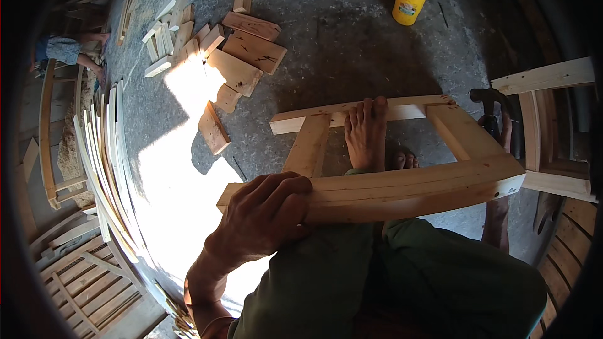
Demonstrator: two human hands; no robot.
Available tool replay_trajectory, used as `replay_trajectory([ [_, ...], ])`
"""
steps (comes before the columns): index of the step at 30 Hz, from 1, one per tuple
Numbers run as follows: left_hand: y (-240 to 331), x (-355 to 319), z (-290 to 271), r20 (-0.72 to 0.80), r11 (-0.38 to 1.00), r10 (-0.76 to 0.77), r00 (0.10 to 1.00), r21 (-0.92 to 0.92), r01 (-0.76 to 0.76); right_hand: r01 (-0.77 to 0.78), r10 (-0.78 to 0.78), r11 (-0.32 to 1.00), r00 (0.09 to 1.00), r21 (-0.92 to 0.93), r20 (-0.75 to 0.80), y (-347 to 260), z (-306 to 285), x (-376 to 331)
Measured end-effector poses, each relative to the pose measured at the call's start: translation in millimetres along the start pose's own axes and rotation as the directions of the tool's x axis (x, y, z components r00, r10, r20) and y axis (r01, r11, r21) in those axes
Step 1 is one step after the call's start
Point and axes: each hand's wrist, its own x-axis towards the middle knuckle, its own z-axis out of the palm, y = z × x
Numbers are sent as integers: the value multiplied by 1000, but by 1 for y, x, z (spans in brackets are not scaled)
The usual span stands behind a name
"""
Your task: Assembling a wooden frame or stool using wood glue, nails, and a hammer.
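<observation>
A wooden frame (pixel 408 189) of two long rails joined by two crosspieces is tilted in front of my knees. My left hand (pixel 267 210) is wrapped round the left end of its near rail. One bare foot (pixel 366 132) of mine presses on the far rail (pixel 411 108); toes of the other show beneath the frame. Beyond the frame's right end, my right hand (pixel 505 127) is closed round a hammer (pixel 487 96) with a dark head. That hand is partly in shadow, and its forearm passes behind the near rail. The hammer head is apart from the wood.
Loose wood blocks (pixel 235 70) lie on the concrete floor ahead. A yellow bottle (pixel 411 0) stands far right near stacked boards. Another wooden frame (pixel 545 79) is close on the right. Long thin strips (pixel 103 169) and slatted panels (pixel 85 289) lie left. A person (pixel 63 49) sits far left.
</observation>
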Motion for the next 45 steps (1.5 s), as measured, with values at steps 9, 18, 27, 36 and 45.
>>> replay_trajectory([
  [9, -1, -4, 6, -62, 1000, -26, 998, -8, 25, -19, 19, 996, 1000, -85, -3, 9, 2, -4],
  [18, -3, -6, 11, -125, 998, 45, 991, 55, -38, -22, 23, 999, 1000, -29, 19, 14, -9, 0],
  [27, -2, -2, 9, -137, 997, 55, 989, 61, -47, -95, 78, 954, 995, -286, -69, 8, 5, -1],
  [36, -4, -6, 6, -145, 995, 48, 988, 98, -34, 438, 366, 14, 835, 899, -412, 143, 66, -82],
  [45, -32, 23, -17, -299, 974, 72, 952, 226, -2, 476, 540, -742, 842, 472, -1, 188, 172, -74],
])
